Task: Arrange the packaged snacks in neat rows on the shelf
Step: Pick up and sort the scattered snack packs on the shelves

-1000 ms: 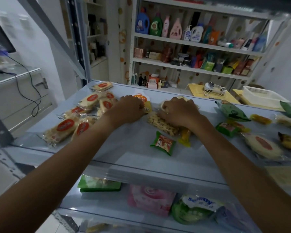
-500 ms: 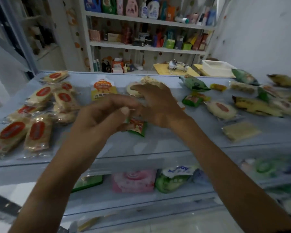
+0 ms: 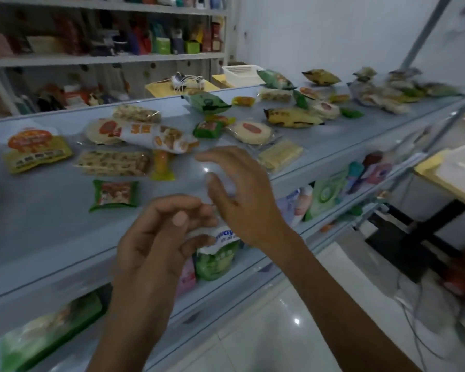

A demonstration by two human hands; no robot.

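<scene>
A long pale grey shelf (image 3: 51, 237) is seen, with snacks scattered loosely on it. A small green packet (image 3: 115, 195) is laid near the front edge, a nutty bar (image 3: 113, 162) just behind it, and a yellow pouch (image 3: 35, 151) off to the left. Further right, a round cake (image 3: 251, 131) and a pale wafer pack (image 3: 279, 154) are placed close together, with a heap of bags (image 3: 381, 95) piled at the far end.

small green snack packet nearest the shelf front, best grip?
The small green packet lies flat, alone on bare shelf, crimped ends left and right. Probably come from above and pinch across its front and back long edges at the middle; the right hand hovers nearest, holding nothing.
</scene>
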